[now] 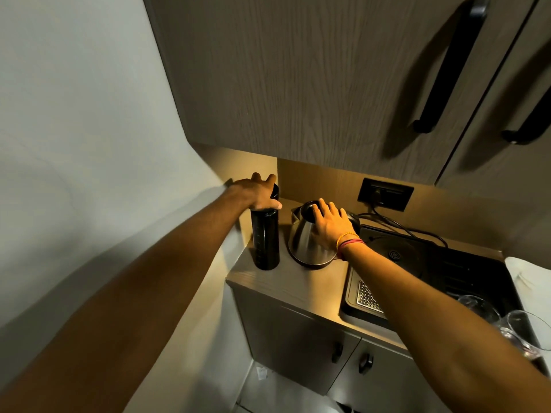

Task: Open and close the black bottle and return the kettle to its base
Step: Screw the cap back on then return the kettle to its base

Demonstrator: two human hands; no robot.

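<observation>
A tall black bottle (264, 242) stands upright at the counter's left end, close to the wall. My left hand (257, 194) is clamped over its top, fingers and thumb wrapped round the cap, which is hidden. Just right of it a steel kettle (302, 238) stands on the bare counter, spout toward the bottle. My right hand (330, 222) lies on the kettle's lid and handle with fingers spread flat. The round black kettle base (395, 255) sits to the right on a black tray (465, 272), apart from the kettle.
A cord runs from the base to a wall socket (385, 193). The tray has a metal grate (368, 297) at its front. Two glasses (504, 321) stand at the lower right, with a white cloth (529, 274) behind. An upper cabinet (313, 84) hangs low overhead.
</observation>
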